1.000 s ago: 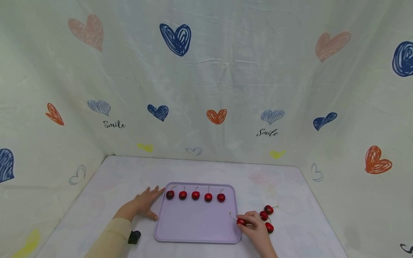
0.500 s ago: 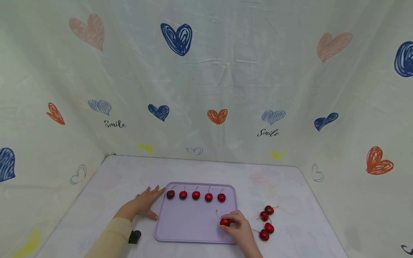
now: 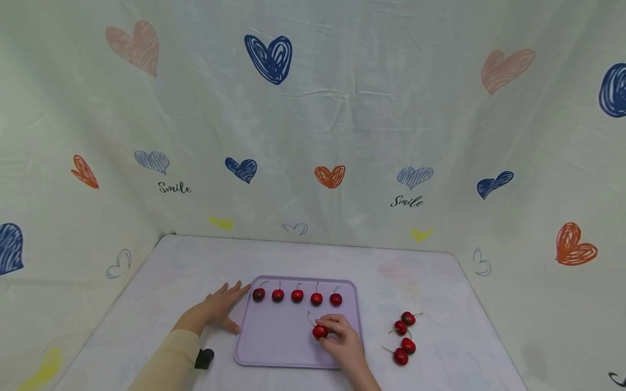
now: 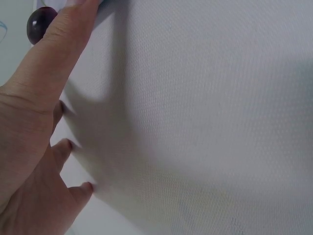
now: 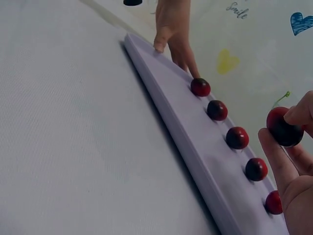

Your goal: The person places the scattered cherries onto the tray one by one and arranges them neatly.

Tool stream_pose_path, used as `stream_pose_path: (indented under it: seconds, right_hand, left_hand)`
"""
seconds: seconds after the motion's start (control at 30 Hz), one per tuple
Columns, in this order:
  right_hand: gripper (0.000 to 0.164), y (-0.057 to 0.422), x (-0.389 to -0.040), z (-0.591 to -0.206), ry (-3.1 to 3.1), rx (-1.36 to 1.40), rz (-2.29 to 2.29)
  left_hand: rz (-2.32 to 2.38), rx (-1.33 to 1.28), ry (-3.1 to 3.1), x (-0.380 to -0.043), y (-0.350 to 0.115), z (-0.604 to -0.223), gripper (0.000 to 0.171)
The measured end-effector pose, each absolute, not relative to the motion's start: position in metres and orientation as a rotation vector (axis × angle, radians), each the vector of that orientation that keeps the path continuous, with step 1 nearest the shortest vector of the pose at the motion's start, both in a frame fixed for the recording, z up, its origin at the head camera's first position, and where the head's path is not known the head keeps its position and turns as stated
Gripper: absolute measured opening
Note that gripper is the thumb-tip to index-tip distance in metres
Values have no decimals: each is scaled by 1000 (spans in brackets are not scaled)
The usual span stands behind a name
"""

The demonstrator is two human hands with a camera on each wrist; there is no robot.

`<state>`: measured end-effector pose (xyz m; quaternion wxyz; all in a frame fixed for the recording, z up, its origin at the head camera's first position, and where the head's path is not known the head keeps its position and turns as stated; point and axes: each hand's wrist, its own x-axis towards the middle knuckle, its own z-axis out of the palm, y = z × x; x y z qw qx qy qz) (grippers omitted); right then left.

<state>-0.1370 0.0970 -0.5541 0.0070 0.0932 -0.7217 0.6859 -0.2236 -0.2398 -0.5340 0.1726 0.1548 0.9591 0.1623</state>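
Observation:
A dark red cherry (image 3: 319, 332) with a thin stem is pinched between the thumb and fingers of my right hand (image 3: 344, 343), over the right half of the lilac tray (image 3: 274, 347). In the right wrist view the same cherry (image 5: 284, 128) shows its green stem tip. Along the tray's far side runs a row of several cherries (image 3: 296, 296), stems pointing away. My left hand (image 3: 220, 309) lies with fingers spread at the tray's left edge, thumb and fingertips at the rim. In the left wrist view its thumb (image 4: 58, 54) overlaps one dark cherry (image 4: 41, 24).
Right of the tray, several loose cherries (image 3: 401, 356) lie on the white table (image 3: 455, 304). A small black object (image 3: 204, 359) sits beside the left sleeve (image 3: 168, 361). Behind the table hangs a pale curtain (image 3: 371, 130) printed with hearts.
My right hand has carried the cherry leftward from the tray's right edge to over its surface, uncovering a loose cherry on the table. My left hand stays put.

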Motion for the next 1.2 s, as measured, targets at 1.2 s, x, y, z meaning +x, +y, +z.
stream_pose_path:
  seconds: [1.2]
  right_hand:
    - [28,9,-159,-571,-2299,181,2305]
  left_hand:
    - [449,431,2729,-220,-236,-528,106]
